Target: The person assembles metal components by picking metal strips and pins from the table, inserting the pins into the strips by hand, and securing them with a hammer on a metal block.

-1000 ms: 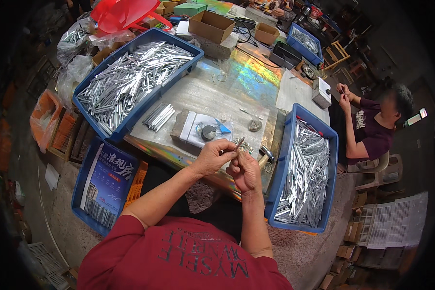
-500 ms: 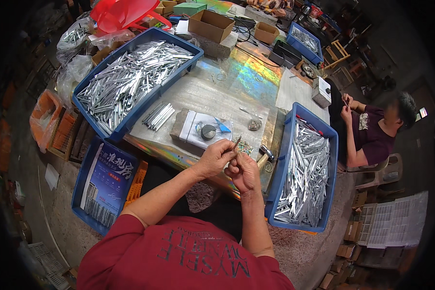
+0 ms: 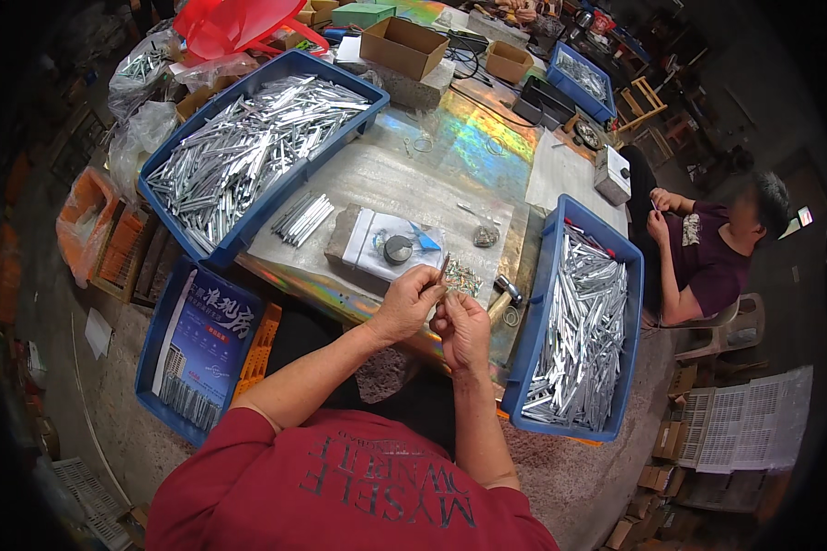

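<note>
My left hand (image 3: 406, 305) is closed in a pinch above the near edge of the table. A thin metal piece (image 3: 445, 267) sticks up from its fingertips, nearly upright. My right hand (image 3: 465, 332) is just beside it with curled fingers; whatever it grips is too small or hidden. Beyond them a white-wrapped block (image 3: 377, 241) carries a round dark metal knob (image 3: 398, 249). Small mixed metal bits (image 3: 465, 277) lie right past my fingers, next to a hammer (image 3: 504, 294). A row of silver strips (image 3: 303, 220) lies left of the block.
Blue bins of silver metal strips stand at the left (image 3: 248, 151) and right (image 3: 574, 321). A lower blue bin (image 3: 147, 367) holds a printed sheet. Cardboard boxes (image 3: 404, 48) sit at the back. At the right, a co-worker (image 3: 708, 243) sits holding a small piece.
My hands have drawn slightly apart at the fingertips. The metal piece in my left hand now points more upright. The co-worker's hands have shifted a little lower.
</note>
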Motion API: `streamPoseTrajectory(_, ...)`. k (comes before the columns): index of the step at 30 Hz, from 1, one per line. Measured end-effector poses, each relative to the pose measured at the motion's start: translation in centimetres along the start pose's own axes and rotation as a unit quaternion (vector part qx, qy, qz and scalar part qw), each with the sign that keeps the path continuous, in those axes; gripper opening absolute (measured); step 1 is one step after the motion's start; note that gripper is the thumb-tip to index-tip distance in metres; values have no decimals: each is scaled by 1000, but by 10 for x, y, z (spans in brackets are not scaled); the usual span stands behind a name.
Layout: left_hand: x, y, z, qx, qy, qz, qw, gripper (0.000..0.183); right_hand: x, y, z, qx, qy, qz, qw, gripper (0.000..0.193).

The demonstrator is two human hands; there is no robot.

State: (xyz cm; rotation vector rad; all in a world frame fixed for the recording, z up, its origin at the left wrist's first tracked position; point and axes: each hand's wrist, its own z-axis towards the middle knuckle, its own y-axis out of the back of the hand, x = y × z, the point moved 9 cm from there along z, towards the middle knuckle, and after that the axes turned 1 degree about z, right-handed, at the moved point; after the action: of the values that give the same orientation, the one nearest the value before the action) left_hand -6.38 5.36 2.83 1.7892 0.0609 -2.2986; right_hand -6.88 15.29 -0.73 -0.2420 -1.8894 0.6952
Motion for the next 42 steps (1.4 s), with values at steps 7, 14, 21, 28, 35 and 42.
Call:
streamPoseTrajectory(7,-4,0,-3,-13,-3,12,1000,11,2,6,1,-16,38,-43,998,7)
streamPoseTrajectory(14,22,-3,-8,-11,146,-253,956,10,5,5,-2,-2,59,-44,997,9)
streamPoseTrajectory(21,33,3,-13,-33,183,-315,931,13,4,7,-3,-4,43,-33,999,12)
streamPoseTrajectory(28,22,20,-16,-43,164,-298,939,13,25,10,-4,-67,238,-587,771,11)
streamPoseTrajectory(35,26,31,-26,-49,170,-285,942,13,9,-14,2,-54,248,-705,662,7)
streamPoseTrajectory(42,28,45,-32,-50,165,-288,942,13,7,-19,7,63,262,-730,628,9)
